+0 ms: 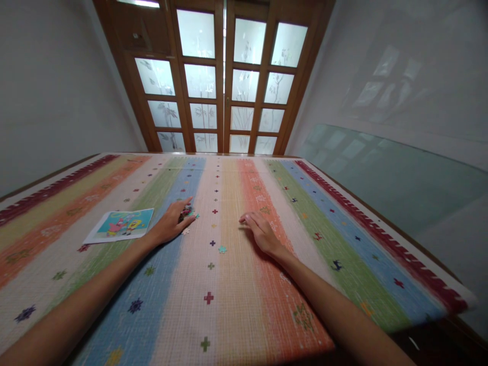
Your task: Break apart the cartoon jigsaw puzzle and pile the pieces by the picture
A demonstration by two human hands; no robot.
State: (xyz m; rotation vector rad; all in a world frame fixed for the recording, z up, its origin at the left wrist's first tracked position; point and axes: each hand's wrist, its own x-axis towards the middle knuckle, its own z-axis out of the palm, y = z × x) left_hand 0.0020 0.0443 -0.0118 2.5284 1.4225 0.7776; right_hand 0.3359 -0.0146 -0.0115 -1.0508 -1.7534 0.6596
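My left hand [172,221] is cupped on the tablecloth with index finger and thumb spread apart. Between them lies a small heap of jigsaw pieces [186,212], partly covered by the hand. A pale piece [186,231] sits just below the thumb. Nearer to me, a single turquoise jigsaw piece [222,249] rests flat by itself between my two hands. Over the orange stripe is my right hand [261,231], its fingers bent and drawn together, pointing left. Whether anything small is between those fingertips is hidden.
A picture card [124,223] with cartoon figures lies left of my left hand. The striped tablecloth [232,305] covers the table, with printed crosses and animals. Beyond the far edge stand wooden doors with glass panes [244,84]. Walls rise on both sides.
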